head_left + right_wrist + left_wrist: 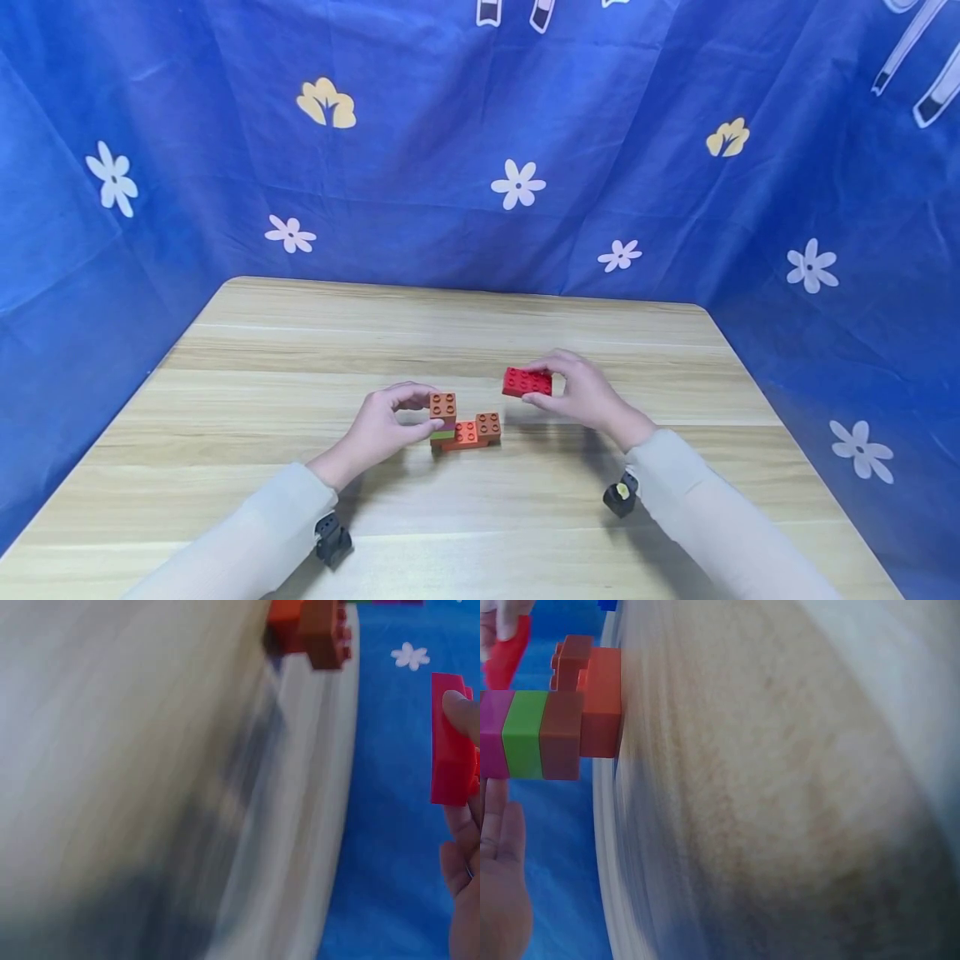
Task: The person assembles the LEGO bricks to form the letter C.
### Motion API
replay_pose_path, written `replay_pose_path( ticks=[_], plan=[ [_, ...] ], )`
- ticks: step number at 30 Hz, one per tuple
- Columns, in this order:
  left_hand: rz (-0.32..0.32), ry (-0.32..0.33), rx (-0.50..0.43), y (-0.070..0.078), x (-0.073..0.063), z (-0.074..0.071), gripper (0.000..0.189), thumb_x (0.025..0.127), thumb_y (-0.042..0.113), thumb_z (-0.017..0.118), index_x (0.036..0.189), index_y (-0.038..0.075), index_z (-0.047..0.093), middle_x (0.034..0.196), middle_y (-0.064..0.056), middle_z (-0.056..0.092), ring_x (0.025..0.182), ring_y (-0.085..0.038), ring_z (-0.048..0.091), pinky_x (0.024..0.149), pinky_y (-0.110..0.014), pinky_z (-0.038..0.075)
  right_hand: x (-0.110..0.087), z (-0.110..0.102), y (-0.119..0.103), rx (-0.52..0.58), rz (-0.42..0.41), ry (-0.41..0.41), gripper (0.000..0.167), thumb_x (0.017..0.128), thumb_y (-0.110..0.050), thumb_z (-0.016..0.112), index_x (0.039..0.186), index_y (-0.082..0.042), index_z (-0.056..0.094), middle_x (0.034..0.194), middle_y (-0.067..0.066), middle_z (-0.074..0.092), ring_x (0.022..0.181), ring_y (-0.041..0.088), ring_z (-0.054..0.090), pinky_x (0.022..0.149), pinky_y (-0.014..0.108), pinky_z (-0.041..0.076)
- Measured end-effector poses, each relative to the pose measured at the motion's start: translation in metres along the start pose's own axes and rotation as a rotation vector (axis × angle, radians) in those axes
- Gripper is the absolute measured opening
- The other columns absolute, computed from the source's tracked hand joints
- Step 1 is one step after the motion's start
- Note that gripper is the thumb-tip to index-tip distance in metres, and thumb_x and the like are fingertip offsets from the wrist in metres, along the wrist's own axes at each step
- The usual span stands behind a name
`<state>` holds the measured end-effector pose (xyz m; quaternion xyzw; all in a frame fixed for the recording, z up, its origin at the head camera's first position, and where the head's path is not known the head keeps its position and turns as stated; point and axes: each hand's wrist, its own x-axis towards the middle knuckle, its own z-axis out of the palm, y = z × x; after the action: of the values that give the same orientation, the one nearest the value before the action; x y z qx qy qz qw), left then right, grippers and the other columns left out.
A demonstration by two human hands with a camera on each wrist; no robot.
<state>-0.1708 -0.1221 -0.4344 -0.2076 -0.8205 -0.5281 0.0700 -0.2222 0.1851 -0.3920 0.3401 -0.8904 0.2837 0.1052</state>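
A toy brick structure (467,437) stands near the middle of the table, an orange brick at its base. On its left end rises a stack of brown, green (523,735), purple (493,733) and brown bricks; a single brown brick (488,426) sits on the right end. My left hand (386,427) holds the tall stack between thumb and fingers. To the right and a little above the structure, my right hand (581,390) pinches a red brick (527,382) by its right end, studs up. The red brick and the structure are apart.
The wooden table (337,333) has rounded far corners. A blue curtain (420,167) with white flowers and yellow prints hangs behind it and at both sides. Small black devices (332,540) are strapped to both wrists.
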Motion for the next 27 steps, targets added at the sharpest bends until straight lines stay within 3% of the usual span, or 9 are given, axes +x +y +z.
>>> replay_pose_path(
  ticks=[6, 15, 27],
  plan=[
    [-0.003, 0.006, 0.008, 0.0, 0.0, 0.0, 0.038, 0.072, 0.005, 0.081, 0.108, 0.005, 0.067, 0.101, -0.003, 0.068, 0.091, -0.019, 0.064, 0.088, -0.04, 0.051, 0.013, 0.003, -0.022, 0.055, -0.059, -0.027, 0.041, 0.075, -0.027, 0.082, 0.112, -0.012, 0.07, 0.101, -0.001, 0.064, 0.094, 0.014, 0.059, 0.084, 0.035, 0.05],
    [-0.003, 0.008, 0.007, -0.001, -0.001, 0.0, 0.039, 0.072, 0.005, 0.08, 0.109, 0.003, 0.067, 0.101, -0.005, 0.068, 0.091, -0.029, 0.064, 0.088, -0.045, 0.05, 0.028, 0.012, -0.04, 0.1, -0.153, -0.106, 0.041, 0.078, -0.028, 0.08, 0.114, -0.011, 0.069, 0.1, -0.002, 0.064, 0.092, 0.011, 0.058, 0.083, 0.034, 0.051],
    [0.014, 0.001, 0.014, -0.002, 0.001, 0.0, 0.036, 0.074, 0.007, 0.081, 0.107, 0.006, 0.068, 0.099, -0.002, 0.068, 0.091, -0.019, 0.064, 0.088, -0.039, 0.051, 0.041, 0.016, -0.053, 0.063, -0.203, -0.178, 0.038, 0.079, -0.028, 0.079, 0.113, -0.014, 0.07, 0.096, -0.004, 0.062, 0.09, 0.008, 0.056, 0.082, 0.026, 0.048]
  ],
)
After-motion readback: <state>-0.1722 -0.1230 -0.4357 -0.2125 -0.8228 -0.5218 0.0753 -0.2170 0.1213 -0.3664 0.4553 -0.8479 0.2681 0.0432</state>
